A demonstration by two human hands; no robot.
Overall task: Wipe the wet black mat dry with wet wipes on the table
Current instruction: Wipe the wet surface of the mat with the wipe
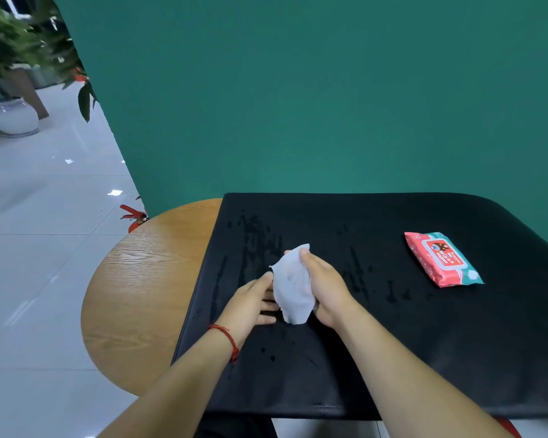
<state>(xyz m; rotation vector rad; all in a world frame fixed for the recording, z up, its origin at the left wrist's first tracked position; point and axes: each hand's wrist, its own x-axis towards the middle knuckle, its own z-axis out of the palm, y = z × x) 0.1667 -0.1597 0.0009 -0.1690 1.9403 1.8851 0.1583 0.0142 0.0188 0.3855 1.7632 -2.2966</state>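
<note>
The black mat covers most of the round wooden desk, leaving a bare crescent of wood to its left. Its far edge runs along the green wall, and its near edge sits just in front of the person. Wet streaks and drops lie across the mat's left and middle parts, mostly around and beyond the hands, with a few drops nearer the front edge. Both forearms reach in from the near edge and meet over the mat's left-middle, just above the surface. The right hand holds the white wipe: its grip is closed round the wipe, thumb on the top corner and fingers hidden behind the sheet. The left hand, with a red string at the wrist, has its thumb tip on the wipe's left edge and fairly straight fingers running under it; whether that grip pinches the sheet cannot be told. The pink pack lies flat on the mat's right side, well apart from the hands, with open mat between.
</note>
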